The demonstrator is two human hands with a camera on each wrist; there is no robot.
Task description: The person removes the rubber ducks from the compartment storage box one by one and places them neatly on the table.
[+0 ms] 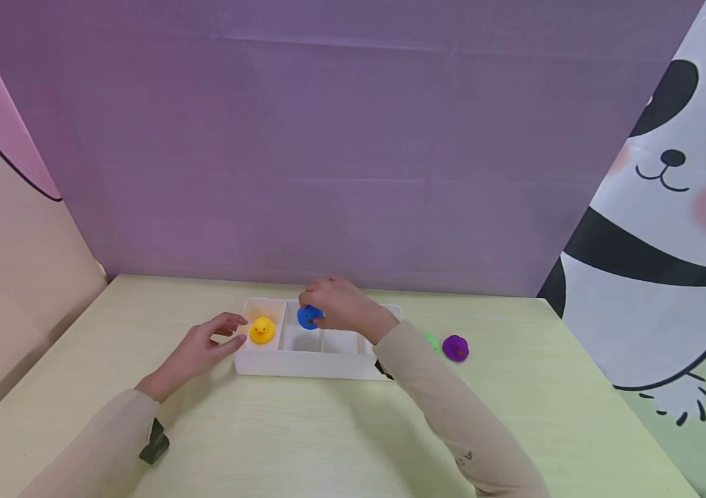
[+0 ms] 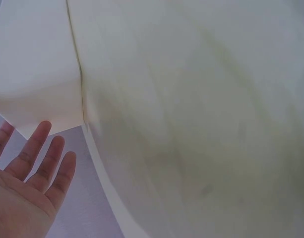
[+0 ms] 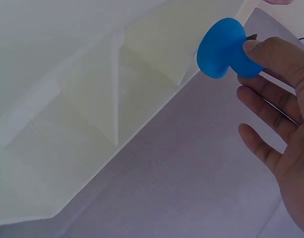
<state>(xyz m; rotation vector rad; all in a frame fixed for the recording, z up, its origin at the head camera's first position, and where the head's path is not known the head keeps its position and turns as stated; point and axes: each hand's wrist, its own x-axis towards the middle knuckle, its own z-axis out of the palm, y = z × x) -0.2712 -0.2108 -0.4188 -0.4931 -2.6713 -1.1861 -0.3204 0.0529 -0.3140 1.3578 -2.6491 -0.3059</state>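
Right hand (image 1: 343,304) pinches blue duck (image 1: 308,317) by head, apparently leaving base free, over box's (image 1: 303,362) second compartment from left. Left hand (image 1: 206,346) relaxed at box's left end, perhaps steadying; contact unclear. Yellow duck (image 1: 262,330) in leftmost compartment. Right of box: green toy (image 1: 432,342), purple toy (image 1: 455,348).

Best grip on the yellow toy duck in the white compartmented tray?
I'd pinch the yellow toy duck by its rounded head, from above: it sits upright, head uppermost, and the walls of the white compartmented tray surround it, likely hindering a sideways approach.
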